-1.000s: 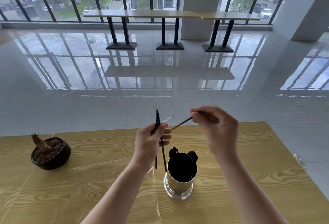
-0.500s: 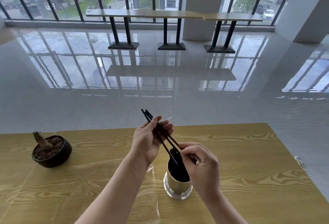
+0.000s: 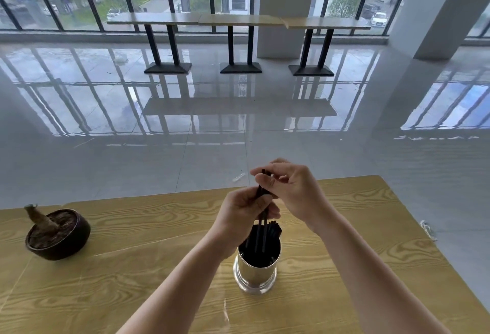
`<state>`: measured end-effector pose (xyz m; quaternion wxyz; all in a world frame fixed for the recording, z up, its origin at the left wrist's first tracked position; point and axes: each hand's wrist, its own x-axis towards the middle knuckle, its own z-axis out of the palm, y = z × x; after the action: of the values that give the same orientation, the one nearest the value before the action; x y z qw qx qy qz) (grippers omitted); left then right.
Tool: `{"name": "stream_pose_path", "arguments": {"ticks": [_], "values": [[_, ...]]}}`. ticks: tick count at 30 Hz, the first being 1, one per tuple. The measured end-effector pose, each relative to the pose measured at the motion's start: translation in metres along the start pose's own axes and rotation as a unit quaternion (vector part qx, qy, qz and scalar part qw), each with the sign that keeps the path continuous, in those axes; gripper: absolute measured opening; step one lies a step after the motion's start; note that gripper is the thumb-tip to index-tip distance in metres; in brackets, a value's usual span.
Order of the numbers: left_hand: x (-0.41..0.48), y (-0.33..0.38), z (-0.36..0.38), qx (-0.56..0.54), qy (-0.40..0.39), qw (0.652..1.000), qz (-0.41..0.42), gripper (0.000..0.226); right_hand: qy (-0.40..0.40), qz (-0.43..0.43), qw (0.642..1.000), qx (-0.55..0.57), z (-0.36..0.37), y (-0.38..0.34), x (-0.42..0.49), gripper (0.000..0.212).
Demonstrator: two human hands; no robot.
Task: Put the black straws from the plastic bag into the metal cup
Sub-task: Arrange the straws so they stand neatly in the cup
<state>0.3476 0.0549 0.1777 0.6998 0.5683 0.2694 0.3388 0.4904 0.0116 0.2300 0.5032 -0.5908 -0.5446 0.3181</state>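
Observation:
A shiny metal cup (image 3: 256, 270) stands on the wooden table (image 3: 132, 267) and holds several black straws (image 3: 273, 230). Just above the cup, my left hand (image 3: 244, 214) grips a few upright black straws (image 3: 262, 227) whose lower ends reach into the cup. My right hand (image 3: 294, 190) is above and to the right of it, pinching the top end of one of these straws. No plastic bag can be made out clearly.
A dark round pot (image 3: 57, 235) with a cut plant stub sits at the table's left. A scrap of clear wrapper (image 3: 238, 177) lies on the floor beyond the far table edge. Long tables (image 3: 238, 19) stand by the windows far behind.
My right hand rose from the cup's rim to the top of the straws in my left hand. My left hand lowered and turned its straws upright over the cup.

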Motion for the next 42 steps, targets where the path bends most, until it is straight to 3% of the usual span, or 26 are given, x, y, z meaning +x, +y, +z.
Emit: {"name": "stream_pose_path", "arguments": {"ticks": [3, 8, 10, 14, 17, 22, 29, 33, 37, 42], "values": [[0.002, -0.001, 0.003, 0.024, -0.008, 1.0, -0.015, 0.018, 0.016, 0.001, 1.0, 0.016, -0.003, 0.005, -0.001, 0.007], [0.002, -0.006, 0.005, 0.104, -0.008, 0.995, 0.009, 0.019, 0.086, -0.023, 0.994, -0.066, -0.006, 0.016, -0.011, 0.004], [-0.002, -0.011, -0.006, 0.1, 0.043, 0.994, 0.011, 0.028, 0.111, -0.026, 0.989, -0.097, -0.009, 0.024, -0.017, 0.005], [-0.019, -0.033, -0.041, 0.085, 0.182, 0.98, -0.017, 0.017, 0.138, -0.008, 0.984, -0.115, -0.006, 0.048, -0.036, 0.005], [-0.036, -0.057, -0.06, 0.119, 0.235, 0.963, -0.064, 0.019, 0.131, 0.013, 0.981, -0.142, 0.004, 0.07, -0.051, 0.008], [-0.052, -0.089, -0.059, 0.226, 0.216, 0.944, -0.111, 0.015, 0.096, 0.056, 0.978, -0.174, 0.025, 0.094, -0.065, 0.005], [-0.039, -0.084, -0.033, 0.365, 0.2, 0.907, -0.06, 0.041, 0.052, -0.001, 0.953, -0.3, 0.05, 0.1, -0.07, 0.025], [-0.029, -0.079, -0.029, 0.371, 0.205, 0.905, -0.047, 0.043, 0.084, -0.038, 0.952, -0.293, 0.046, 0.096, -0.071, 0.028], [-0.026, -0.08, -0.032, 0.349, 0.216, 0.911, -0.047, 0.029, 0.158, -0.038, 0.952, -0.259, 0.03, 0.103, -0.077, 0.022], [-0.024, -0.083, -0.033, 0.338, 0.218, 0.915, -0.041, 0.018, 0.107, -0.048, 0.946, -0.303, 0.027, 0.112, -0.082, 0.015]]}}
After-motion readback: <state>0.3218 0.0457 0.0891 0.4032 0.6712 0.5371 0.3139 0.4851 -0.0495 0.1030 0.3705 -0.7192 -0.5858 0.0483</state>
